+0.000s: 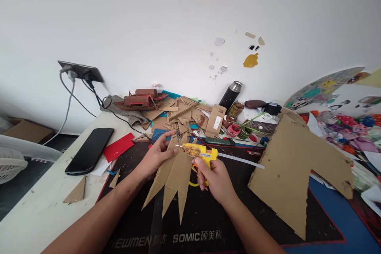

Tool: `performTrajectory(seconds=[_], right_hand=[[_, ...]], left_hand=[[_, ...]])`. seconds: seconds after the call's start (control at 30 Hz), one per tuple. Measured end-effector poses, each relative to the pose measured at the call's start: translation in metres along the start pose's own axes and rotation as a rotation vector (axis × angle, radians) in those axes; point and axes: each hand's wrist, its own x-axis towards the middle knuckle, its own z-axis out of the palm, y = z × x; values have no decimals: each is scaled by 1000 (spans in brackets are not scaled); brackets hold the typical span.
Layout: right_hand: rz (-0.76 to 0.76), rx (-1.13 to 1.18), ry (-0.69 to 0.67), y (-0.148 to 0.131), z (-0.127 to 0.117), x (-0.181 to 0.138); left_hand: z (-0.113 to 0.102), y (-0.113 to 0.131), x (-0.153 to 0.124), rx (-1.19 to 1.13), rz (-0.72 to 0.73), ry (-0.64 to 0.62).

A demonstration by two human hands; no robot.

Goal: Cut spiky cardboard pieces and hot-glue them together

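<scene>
My right hand (214, 176) is wrapped round the handle of a yellow hot glue gun (198, 152). Its metal nozzle points left, and a long clear glue stick (241, 160) sticks out of its back end. My left hand (159, 154) grips a piece of cardboard (174, 170) cut into long pointed strips, its thumb on top. The points hang toward me above the black mat. The nozzle sits over the upper part of this cardboard, close to my left thumb; whether it touches cannot be told.
A large cardboard sheet (284, 170) lies at the right. Cardboard scraps (184, 113) and brown model boats (139, 101) crowd the back, beside a black thermos (230, 94). A phone (89, 151) and red paper (119, 147) lie at the left. Cables run from the wall socket (80, 70).
</scene>
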Motion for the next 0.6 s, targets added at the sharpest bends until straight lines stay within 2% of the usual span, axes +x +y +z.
performTrajectory(seconds=[0.17, 0.6], right_hand=[[-68, -216, 72, -2, -4, 6], [-130, -522, 209, -2, -2, 21]], left_hand=[[6, 4, -2, 2, -27, 35], [7, -3, -2, 17, -14, 11]])
